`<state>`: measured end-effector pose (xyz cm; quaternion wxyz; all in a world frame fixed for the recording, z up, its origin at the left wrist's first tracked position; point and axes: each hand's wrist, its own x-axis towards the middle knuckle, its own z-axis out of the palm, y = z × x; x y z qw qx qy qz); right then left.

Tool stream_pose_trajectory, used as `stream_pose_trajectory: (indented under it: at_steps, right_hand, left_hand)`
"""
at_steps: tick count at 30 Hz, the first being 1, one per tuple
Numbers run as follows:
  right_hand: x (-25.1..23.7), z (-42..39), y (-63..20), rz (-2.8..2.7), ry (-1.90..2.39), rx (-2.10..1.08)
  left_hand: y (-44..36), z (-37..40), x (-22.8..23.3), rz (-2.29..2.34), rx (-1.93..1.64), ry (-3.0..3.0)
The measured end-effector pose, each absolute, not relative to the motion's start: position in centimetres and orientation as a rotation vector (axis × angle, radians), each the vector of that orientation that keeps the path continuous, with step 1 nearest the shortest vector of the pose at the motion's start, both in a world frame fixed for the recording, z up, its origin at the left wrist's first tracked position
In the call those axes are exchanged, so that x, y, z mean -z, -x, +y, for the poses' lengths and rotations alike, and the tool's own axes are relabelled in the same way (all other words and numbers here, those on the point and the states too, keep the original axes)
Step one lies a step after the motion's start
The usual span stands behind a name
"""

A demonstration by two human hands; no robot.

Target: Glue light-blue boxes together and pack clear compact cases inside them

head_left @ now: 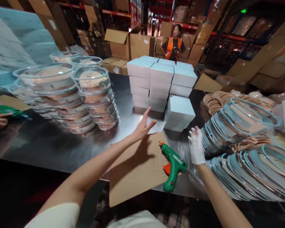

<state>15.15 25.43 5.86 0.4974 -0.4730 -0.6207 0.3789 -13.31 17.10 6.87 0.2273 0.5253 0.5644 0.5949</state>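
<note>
My bare left hand [143, 128] hovers over the far edge of a cardboard sheet [137, 171], fingers stretched out and holding nothing. A green hot glue gun [174, 164] with an orange trigger lies on the sheet's right side, nozzle pointing away. My right hand [196, 144], in a white glove, is raised beside leaning stacked clear round containers [218, 129]; its fingers are apart, and whether they touch the containers I cannot tell. A single white box [180, 112] stands just beyond, in front of a block of stacked white boxes [149, 79].
Tall stacks of clear round containers [97, 101] stand at left. More nested containers [249, 174] and thin wooden discs [220, 101] lie at right. At the left edge another person's hand [0, 122] is near a green tool [9, 110]. A person in an orange vest [174, 46] stands behind.
</note>
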Motion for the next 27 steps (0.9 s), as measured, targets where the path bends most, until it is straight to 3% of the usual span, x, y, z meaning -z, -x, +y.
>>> stream_pose_trajectory:
  at_steps: [4, 8, 11, 16, 22, 27]
  right_hand:
    - [-4.0, 13.8, -20.5, -2.111, 1.116, -0.516]
    - [-1.3, 8.3, -18.6, -2.022, 1.844, -0.520]
    - [-1.3, 9.2, -15.8, -1.974, 2.112, -0.632]
    - [-1.4, 10.4, -16.3, -1.775, 1.892, -0.894]
    - [-0.7, 8.6, -16.9, -1.617, 1.854, -0.776]
    - [-1.6, 8.6, -16.6, -1.620, 2.062, -0.767]
  left_hand:
    - [16.1, 0.9, -3.9, 2.259, -1.077, -1.659]
    - [13.8, -6.8, 2.4, 2.554, -0.619, -1.624]
    - [12.1, -6.9, 5.4, 2.575, -0.466, -1.696]
    - [12.4, -5.2, 6.2, 2.502, -0.340, -1.782]
    - [13.3, -2.9, 5.2, 2.369, -0.311, -1.804]
    - [12.7, -2.1, 5.8, 2.292, -0.329, -1.886]
